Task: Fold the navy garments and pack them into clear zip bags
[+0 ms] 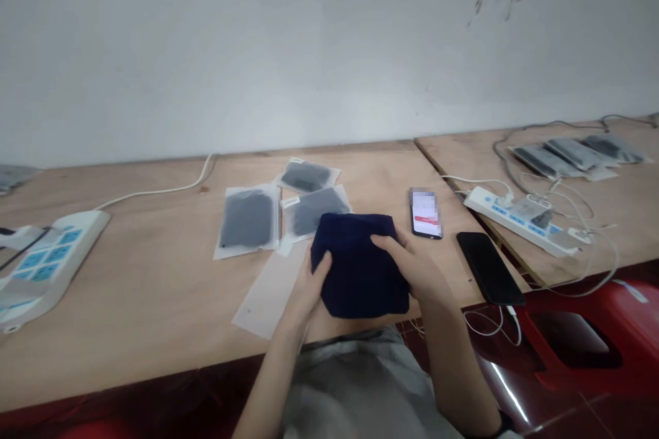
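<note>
A folded dark navy cloth [363, 271] is held up between both hands above the table's front edge. My left hand [311, 281] grips its left side, thumb on top and the other fingers hidden underneath. On the right side, my right hand [412, 260] clasps it the same way, thumb lying over the top face. Just beyond the cloth are frosted bags with dark folded contents: one at left [250, 217], one in the middle [314, 210] and one behind [307, 176]. A flat, pale translucent bag [270, 291] lies beside my left forearm.
Right of the cloth lie a phone with a lit screen [426, 212] and a black phone [490, 267] with a white cable. Power strips stand at left [56, 260] and right [519, 219]. More bagged items [548, 161] sit far right. A red stool [592, 336] stands below.
</note>
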Demonstrator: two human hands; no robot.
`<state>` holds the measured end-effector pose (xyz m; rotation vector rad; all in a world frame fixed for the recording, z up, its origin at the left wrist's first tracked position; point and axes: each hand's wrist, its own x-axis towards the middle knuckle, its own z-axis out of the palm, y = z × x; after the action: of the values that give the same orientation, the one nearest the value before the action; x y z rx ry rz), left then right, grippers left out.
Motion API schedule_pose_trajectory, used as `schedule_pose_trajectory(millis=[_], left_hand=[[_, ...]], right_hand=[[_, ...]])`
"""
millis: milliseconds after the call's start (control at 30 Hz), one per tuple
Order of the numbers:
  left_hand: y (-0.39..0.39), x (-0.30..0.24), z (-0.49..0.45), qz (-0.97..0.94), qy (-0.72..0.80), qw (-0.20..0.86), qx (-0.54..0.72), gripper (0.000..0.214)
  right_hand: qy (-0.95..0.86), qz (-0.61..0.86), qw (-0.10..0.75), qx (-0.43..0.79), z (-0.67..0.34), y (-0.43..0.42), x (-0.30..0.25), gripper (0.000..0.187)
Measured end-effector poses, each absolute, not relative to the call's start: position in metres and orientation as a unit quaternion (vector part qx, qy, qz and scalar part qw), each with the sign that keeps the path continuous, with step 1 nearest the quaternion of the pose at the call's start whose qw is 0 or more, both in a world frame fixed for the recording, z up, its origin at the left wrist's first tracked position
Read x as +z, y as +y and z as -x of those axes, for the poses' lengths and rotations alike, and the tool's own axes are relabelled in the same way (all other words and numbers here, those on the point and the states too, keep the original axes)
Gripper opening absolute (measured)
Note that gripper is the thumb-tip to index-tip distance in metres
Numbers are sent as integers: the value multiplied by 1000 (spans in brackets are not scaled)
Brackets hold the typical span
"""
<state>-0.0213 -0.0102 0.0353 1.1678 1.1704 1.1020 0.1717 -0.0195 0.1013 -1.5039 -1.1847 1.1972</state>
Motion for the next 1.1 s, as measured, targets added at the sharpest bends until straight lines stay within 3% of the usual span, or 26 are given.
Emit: schedule_pose_trajectory(millis=[167, 367, 533, 700, 867, 967, 1100], left_hand=[[-12, 48, 29, -346, 454, 699, 431, 49], [-4, 49, 17, -377, 487, 677, 402, 43], [-1, 25, 4, -458, 511, 617, 385, 44], [-5, 19, -6, -603, 587, 400, 363, 43], [-17, 28, -13, -782, 523, 143, 308, 42], [-19, 27, -22, -867, 444, 59, 217, 47], [-21, 26, -36, -899, 414, 28, 142, 56]], right_hand=[[-465, 583, 407, 527, -180, -16, 93, 46], [-527, 641, 381, 408, -195, -25, 55, 41], [-504, 679, 362, 392, -202, -27, 30, 40], [-444, 723, 403, 344, -205, -24, 3, 48], [-453, 782, 403, 142, -202, -36, 5, 58], [-536, 753, 380, 37, -197, -41, 7, 49], [-693, 650, 304, 69, -191, -40, -7, 46]])
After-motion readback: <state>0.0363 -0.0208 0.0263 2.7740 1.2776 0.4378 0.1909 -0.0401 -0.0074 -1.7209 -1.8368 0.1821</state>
